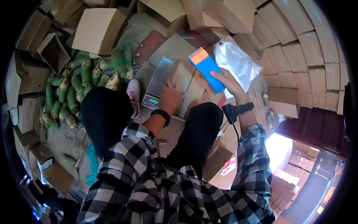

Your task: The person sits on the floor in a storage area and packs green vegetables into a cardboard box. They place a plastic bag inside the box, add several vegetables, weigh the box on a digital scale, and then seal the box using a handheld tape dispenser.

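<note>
My left hand rests with its fingers spread on a closed cardboard box. This box lies across the right part of a digital scale, whose bare steel plate shows on the left. A small green display is lit on the scale's front. In my right hand is a blue tape dispenser with an orange end, raised above the box's right side. A roll of tape shows at the dispenser's lower left edge.
Several green radishes are heaped on the floor at left. A white plastic bag lies beyond my right hand. Stacked cardboard boxes form a wall at right. An open carton stands ahead, and a doorway opens at lower right.
</note>
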The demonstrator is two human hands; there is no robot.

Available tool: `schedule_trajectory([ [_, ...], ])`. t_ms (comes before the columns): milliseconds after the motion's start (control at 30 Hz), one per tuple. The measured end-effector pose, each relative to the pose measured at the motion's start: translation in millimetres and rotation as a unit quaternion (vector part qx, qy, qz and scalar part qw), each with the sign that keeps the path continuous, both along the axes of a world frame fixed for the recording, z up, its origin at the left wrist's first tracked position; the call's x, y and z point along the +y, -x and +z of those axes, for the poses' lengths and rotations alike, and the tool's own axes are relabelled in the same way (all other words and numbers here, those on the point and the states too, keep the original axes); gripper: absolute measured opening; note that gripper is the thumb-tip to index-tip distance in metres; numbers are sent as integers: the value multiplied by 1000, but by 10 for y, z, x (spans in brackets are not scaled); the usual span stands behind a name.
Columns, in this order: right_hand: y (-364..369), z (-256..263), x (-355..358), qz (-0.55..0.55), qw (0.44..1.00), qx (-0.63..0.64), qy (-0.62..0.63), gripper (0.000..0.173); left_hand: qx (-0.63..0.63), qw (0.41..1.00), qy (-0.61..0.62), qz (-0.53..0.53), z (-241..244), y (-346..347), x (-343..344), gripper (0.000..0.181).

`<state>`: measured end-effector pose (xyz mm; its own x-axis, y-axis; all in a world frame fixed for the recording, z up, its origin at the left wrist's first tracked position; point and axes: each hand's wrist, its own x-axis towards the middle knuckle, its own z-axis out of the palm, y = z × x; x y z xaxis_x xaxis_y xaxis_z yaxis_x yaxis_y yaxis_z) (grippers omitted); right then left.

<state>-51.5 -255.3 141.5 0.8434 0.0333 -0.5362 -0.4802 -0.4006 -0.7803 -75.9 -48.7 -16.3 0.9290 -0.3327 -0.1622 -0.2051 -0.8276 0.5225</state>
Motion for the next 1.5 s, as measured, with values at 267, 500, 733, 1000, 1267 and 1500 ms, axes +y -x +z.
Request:
schedule_trajectory([
  [267, -429, -265, 86, 69, 995, 71, -8, 74, 32, 999, -3, -10, 212, 68, 0, 87],
  [500, -521, -225, 97, 94, 991, 93, 19, 72, 9, 934, 317, 167, -189, -371, 131, 51],
  [733, -517, -205, 130, 105, 990, 93, 9, 61, 435, 679, 565, 173, 254, -1117, 233, 34],
  [1000, -586, -63, 197, 147, 978, 142, 41, 60, 477, 618, 603, 166, 202, -1107, 218, 23],
  [1267, -602, -66, 198, 142, 978, 147, 38, 64, 548, 557, 593, 194, 217, -1087, 235, 24],
  [1500, -601, 11, 185, 148, 980, 132, 25, 56, 547, 495, 659, 148, -1, -1027, 140, 31],
])
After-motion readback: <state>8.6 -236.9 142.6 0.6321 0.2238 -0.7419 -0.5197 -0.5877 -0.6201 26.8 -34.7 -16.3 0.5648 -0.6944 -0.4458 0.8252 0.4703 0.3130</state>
